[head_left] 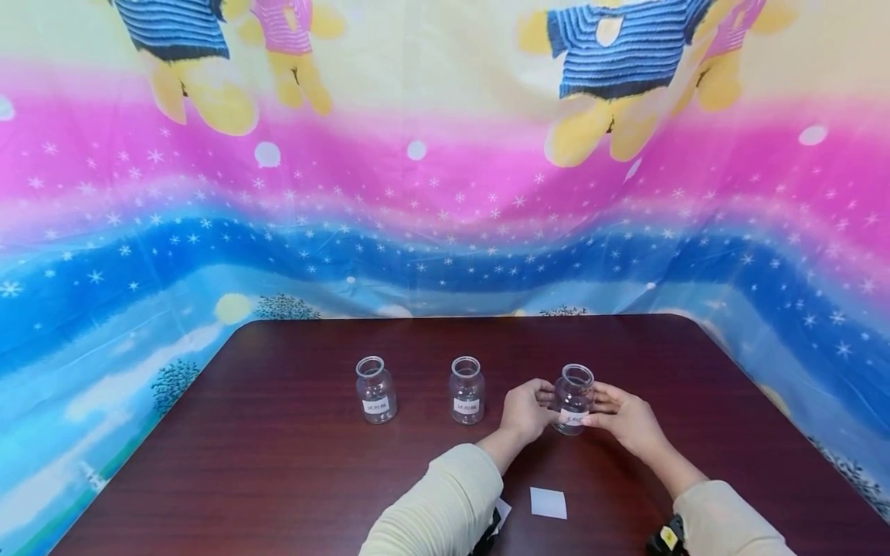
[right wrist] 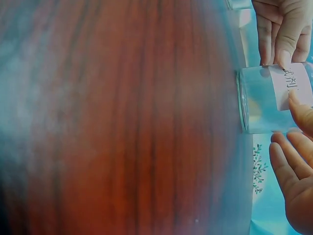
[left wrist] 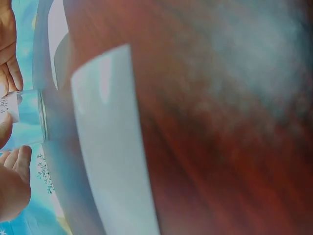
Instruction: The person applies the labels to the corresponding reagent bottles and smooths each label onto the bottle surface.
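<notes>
Both hands hold a clear glass jar [head_left: 574, 384] at the right of the group, its open mouth up. Whether its base touches the table I cannot tell. On its front is a white label [right wrist: 287, 85] with handwritten characters, and both thumbs press on it. The left hand [head_left: 528, 411] grips the jar's left side. From the right, the right hand [head_left: 629, 423] holds it between thumb and fingers. Two similar labelled jars, a middle jar [head_left: 467, 386] and a left jar [head_left: 375, 386], stand upright to the left.
A square of white paper [head_left: 548, 503] lies on the dark red table [head_left: 278, 463] in front of the hands. Another white paper piece [head_left: 502, 511] shows partly behind the left sleeve. A printed curtain [head_left: 431, 193] hangs around the table's far and side edges.
</notes>
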`<action>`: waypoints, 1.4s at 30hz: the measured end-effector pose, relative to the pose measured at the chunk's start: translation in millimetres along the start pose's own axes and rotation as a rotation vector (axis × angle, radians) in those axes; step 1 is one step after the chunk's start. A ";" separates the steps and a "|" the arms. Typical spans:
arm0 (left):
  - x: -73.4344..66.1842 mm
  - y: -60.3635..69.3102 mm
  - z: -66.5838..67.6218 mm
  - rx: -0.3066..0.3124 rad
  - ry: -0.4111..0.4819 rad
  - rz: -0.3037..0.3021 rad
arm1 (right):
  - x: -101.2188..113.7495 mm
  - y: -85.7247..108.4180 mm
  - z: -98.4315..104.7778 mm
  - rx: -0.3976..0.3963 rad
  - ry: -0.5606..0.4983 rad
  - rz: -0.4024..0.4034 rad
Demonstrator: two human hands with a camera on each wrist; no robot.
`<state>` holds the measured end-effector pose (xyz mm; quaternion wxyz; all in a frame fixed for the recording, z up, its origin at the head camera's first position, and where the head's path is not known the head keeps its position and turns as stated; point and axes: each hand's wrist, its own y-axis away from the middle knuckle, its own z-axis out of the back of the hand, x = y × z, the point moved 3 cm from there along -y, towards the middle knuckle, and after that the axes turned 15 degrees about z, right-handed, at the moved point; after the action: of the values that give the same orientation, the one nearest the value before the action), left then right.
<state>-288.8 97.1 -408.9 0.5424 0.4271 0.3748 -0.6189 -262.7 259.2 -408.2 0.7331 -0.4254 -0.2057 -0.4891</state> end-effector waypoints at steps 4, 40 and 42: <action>-1.7 0.0 1.4 -0.024 -0.007 -0.010 | 1.0 -2.2 -0.8 -0.010 0.024 -0.002; -17.4 40.0 75.0 0.128 -0.141 -0.037 | 25.8 15.9 23.1 0.064 0.343 0.023; -19.2 48.6 83.7 0.137 -0.153 -0.050 | 30.2 17.9 24.9 0.095 0.384 0.021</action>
<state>-249.9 19.9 -361.4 0.5234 0.4052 0.2993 -0.6872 -230.7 266.3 -380.2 0.7832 -0.2916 -0.0805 -0.5433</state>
